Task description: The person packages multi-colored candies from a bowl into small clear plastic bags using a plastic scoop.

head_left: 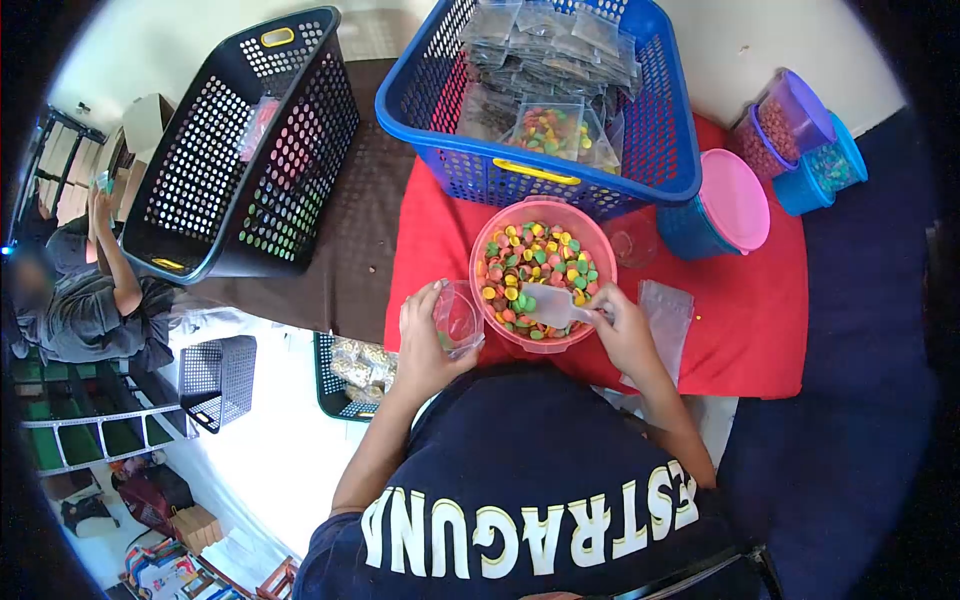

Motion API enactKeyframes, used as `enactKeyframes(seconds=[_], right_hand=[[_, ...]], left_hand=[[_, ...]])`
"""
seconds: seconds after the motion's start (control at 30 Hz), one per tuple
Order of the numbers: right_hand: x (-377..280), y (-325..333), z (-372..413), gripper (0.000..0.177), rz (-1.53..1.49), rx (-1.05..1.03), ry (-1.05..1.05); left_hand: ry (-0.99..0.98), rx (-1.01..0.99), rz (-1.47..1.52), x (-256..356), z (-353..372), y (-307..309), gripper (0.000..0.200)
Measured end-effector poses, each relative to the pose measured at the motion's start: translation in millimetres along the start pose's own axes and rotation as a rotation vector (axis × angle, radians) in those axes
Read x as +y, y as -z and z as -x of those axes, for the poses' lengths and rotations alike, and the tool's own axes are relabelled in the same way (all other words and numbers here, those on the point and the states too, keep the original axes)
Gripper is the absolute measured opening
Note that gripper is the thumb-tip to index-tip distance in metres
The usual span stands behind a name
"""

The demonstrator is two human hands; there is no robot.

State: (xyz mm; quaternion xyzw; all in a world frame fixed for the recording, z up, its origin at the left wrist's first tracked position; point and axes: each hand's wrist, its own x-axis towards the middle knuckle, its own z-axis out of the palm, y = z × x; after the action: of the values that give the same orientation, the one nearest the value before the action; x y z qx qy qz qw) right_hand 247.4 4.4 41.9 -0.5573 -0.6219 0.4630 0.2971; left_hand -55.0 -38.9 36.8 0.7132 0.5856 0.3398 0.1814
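My left hand (424, 345) is closed around a clear plastic cup (458, 312), tilted beside the left rim of a pink bowl (541, 347). Small round candy-like pieces (535, 245) in red, yellow, green and brown fill much of the bowl. Over on the right side, my right hand (622, 332) grips the handle of a whitish translucent scoop (548, 306). The scoop's blade rests among the pieces. Flat clear plastic bags (664, 318) lie on the red cloth, partly behind my right wrist.
A blue basket (390, 100) with stacked filled packets (560, 45) stands behind the bowl. Right of it are a pink-lidded tub (735, 200) and smaller purple and turquoise containers (830, 165). A black basket (310, 170) stands left. Another person (100, 305) is at far left.
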Motion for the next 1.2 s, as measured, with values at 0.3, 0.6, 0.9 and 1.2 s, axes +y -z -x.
enactKeyframes(seconds=[0.3, 0.6, 0.9, 1.2], right_hand=[[13.3, -7.4, -5.2, 0.012, -0.115, -0.035, 0.004], [0.1, 13.6, -4.4, 0.013, -0.242, -0.053, -0.188], [-2.5, -8.9, -3.9, 0.010, -0.079, 0.011, 0.006], [-9.2, -33.7, -8.0, 0.010, -0.120, -0.063, 0.055]], left_hand=[[0.014, -0.011, 0.008, 0.4, 2.2, -0.1, 0.097], [-0.001, -0.048, -0.014, -0.1, 2.7, 1.2, 0.105], [-0.004, -0.047, -0.001, 0.4, 2.9, 1.4, 0.104], [-0.014, -0.039, -0.022, -0.8, 3.2, 1.1, 0.105]])
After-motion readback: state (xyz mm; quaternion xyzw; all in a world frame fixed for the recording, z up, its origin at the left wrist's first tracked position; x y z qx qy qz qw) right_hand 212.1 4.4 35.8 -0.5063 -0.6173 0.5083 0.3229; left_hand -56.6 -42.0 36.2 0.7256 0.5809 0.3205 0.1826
